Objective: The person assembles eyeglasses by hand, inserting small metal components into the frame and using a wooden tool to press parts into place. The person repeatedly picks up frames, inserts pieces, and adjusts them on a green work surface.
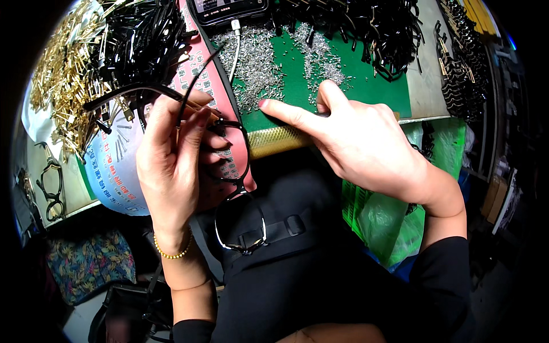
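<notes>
My left hand (171, 154) is closed around a pair of black eyeglasses (249, 150), pinching it near a hinge. One rim is by my fingers and the other hangs lower, in front of my dark clothing. A dark temple arm (134, 88) reaches left past my hand, and a thinner one rises above it. My right hand (366, 140) is over the green mat (374, 91), index finger stretched left. Its fingertip touches the edge of a pile of tiny silver screws (251, 68). The other fingers are bent, and their undersides are hidden.
Heaps of gold temple parts (63, 74) and black temple parts (137, 40) lie at far left. More black parts (389, 34) are at far right. A phone (229, 11) with a white cable (235, 48) sits at the back. Green plastic bags (389, 223) hang below the table edge.
</notes>
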